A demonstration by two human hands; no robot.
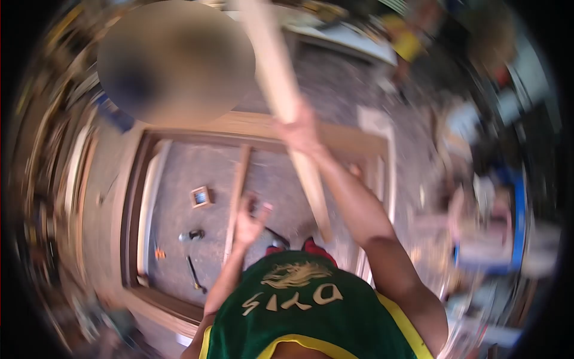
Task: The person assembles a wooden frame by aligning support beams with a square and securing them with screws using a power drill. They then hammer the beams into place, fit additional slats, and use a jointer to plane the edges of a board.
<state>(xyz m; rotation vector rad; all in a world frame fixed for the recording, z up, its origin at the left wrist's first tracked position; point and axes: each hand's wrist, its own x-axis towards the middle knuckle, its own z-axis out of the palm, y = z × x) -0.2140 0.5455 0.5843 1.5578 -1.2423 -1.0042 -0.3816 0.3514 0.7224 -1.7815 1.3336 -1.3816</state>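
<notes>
My right hand (299,128) is closed around a long pale wooden board (275,72), held up at a slant over the frame, its lower end narrowing near my feet. My left hand (251,221) has its fingers apart and holds nothing, beside a thin wooden crosspiece (237,191). Below both hands lies a large rectangular wooden frame (128,209). Motion blurs the board and my right fingers.
On the floor inside the frame are a small square wooden box (201,197), a dark tool (195,274) and an orange item (159,253). Long timber (75,173) stands along the left. A bench (347,42) is at the top, a blue-edged object (519,221) at the right.
</notes>
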